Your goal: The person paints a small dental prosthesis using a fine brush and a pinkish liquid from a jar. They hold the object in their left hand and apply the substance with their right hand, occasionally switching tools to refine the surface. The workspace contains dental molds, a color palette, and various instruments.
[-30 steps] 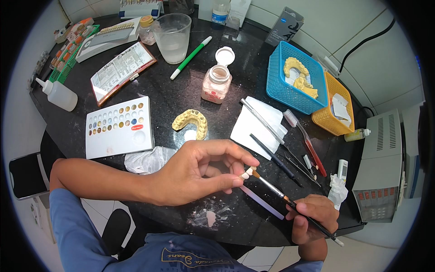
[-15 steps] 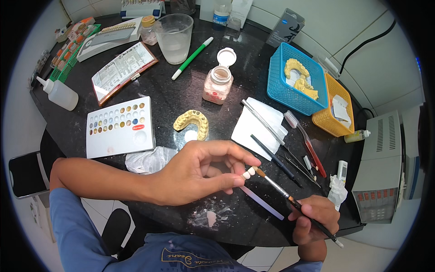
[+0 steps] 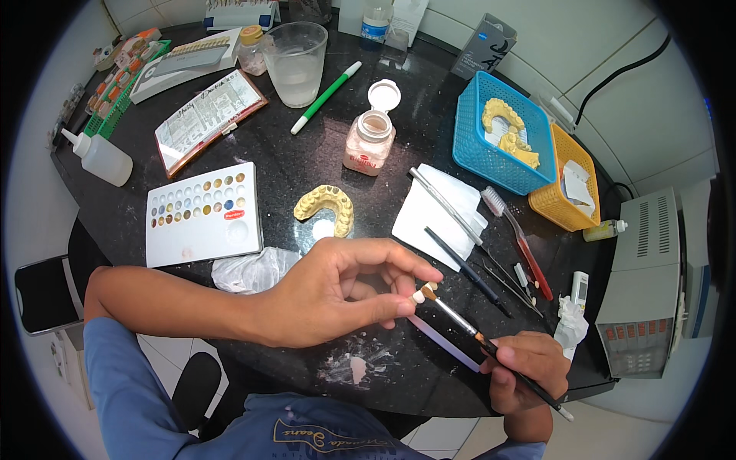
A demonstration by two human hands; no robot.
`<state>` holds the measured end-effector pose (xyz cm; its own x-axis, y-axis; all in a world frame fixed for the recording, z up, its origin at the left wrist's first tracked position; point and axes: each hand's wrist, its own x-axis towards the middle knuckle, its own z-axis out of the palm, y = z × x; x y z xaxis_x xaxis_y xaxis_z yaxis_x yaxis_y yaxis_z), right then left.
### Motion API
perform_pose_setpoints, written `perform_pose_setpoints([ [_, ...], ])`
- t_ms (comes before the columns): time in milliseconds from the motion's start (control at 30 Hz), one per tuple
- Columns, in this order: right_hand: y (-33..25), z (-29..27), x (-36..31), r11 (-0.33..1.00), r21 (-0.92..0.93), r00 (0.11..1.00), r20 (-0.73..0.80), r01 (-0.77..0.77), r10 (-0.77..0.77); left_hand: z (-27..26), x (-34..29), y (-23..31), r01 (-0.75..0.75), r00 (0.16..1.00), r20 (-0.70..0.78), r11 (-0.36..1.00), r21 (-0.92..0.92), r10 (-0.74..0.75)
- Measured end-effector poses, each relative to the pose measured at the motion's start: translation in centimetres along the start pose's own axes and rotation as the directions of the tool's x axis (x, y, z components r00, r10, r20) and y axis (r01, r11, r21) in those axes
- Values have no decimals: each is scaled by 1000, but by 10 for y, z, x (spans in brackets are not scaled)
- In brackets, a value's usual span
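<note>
Between the thumb and forefinger of my left hand sits a small white dental bridge of several tooth shapes. My right hand grips a fine paintbrush by its dark handle, low at the right. The brush's brown bristle tip touches the bridge, hiding part of it. Beyond my left hand lies a yellowish dental arch model on the black countertop. A translucent lilac strip lies beneath the brush, partly covered by my hands.
A white paint palette and crumpled tissue lie left. An open powder jar and a cup of water stand farther back. White paper with tools, a toothbrush and a blue basket of models are right.
The brush tip has shifted slightly left and down over the bridge, and my right hand has moved a little left and up. My left hand stays nearly still.
</note>
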<state>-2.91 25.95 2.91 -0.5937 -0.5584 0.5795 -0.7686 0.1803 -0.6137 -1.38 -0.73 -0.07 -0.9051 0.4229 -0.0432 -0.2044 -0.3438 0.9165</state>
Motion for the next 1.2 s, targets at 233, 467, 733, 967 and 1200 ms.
perform_pose_setpoints([
  [233,-2,2,-1,999,28,997,-63,-38,40,0,-1,0,0,1000,-6,1000,-28,-1],
  [467,-2,-1,-4,999,33,996,-77,-34,37,1,-2,1,14,1000,-25,1000,-7,-14],
  [733,1,-2,-12,991,128,967,-244,-35,66,3,0,1,-17,1000,11,999,29,17],
  [967,2,0,-12,979,202,930,-355,-18,90,0,2,-1,-31,987,162,989,144,7],
  [1200,1,1,-14,977,213,933,-358,30,49,-3,4,6,-6,963,264,967,253,-63],
])
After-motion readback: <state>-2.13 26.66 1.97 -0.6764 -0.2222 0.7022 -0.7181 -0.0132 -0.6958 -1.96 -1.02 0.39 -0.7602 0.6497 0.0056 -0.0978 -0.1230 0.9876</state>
